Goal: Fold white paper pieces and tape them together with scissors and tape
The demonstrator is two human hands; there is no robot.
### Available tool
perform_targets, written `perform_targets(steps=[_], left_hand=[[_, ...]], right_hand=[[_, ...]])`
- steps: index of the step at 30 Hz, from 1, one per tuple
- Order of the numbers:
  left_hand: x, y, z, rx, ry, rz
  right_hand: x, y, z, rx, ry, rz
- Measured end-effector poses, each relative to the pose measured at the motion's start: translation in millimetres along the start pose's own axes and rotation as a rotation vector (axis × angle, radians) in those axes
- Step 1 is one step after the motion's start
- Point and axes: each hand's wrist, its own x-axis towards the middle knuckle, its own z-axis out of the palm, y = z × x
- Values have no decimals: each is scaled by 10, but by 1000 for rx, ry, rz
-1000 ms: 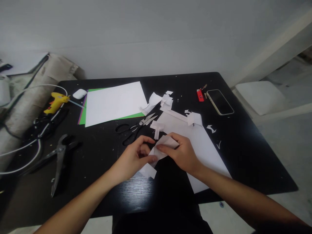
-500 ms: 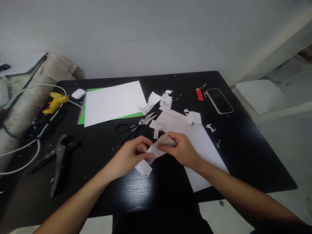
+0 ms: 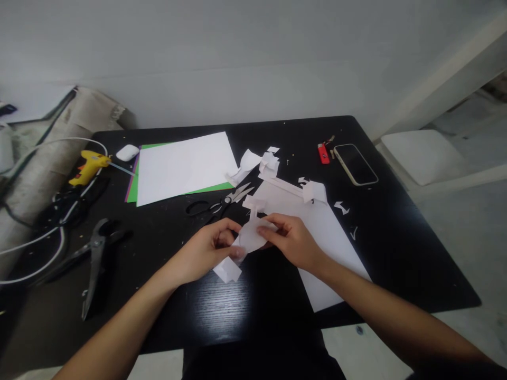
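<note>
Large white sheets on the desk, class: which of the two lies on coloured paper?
The left sheet: green paper shows along its edges. The other large sheet, partly hidden by the right hand, shows no coloured paper around it.

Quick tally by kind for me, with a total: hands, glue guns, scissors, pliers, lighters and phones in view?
Hands: 2, the left hand and the right hand, both holding white paper (paper not counted)
Yellow glue gun: 1
Scissors: 1 pair
Pliers: 1 pair
Red lighter: 1
Phone: 1
Total: 7
</note>
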Motion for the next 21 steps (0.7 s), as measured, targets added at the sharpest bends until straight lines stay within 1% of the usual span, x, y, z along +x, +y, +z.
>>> perform_targets(steps=[5, 10, 12, 16, 18, 21], left_hand=[[-2, 9, -13, 7, 0, 19], [0, 28, 10, -60, 6, 70], [7, 24, 37, -84, 41, 89], [14, 14, 107, -113, 114, 92], [12, 17, 133, -143, 109, 87], [10, 22, 154, -178, 92, 88]], right_hand=[[0, -15, 17, 64, 31, 40], [-10, 19, 29, 161, 52, 31], [-24, 34, 43, 205, 16, 42], [-57, 42, 73, 208, -120, 76], [-61, 38, 77, 202, -137, 73], [-53, 35, 69, 192, -108, 43]])
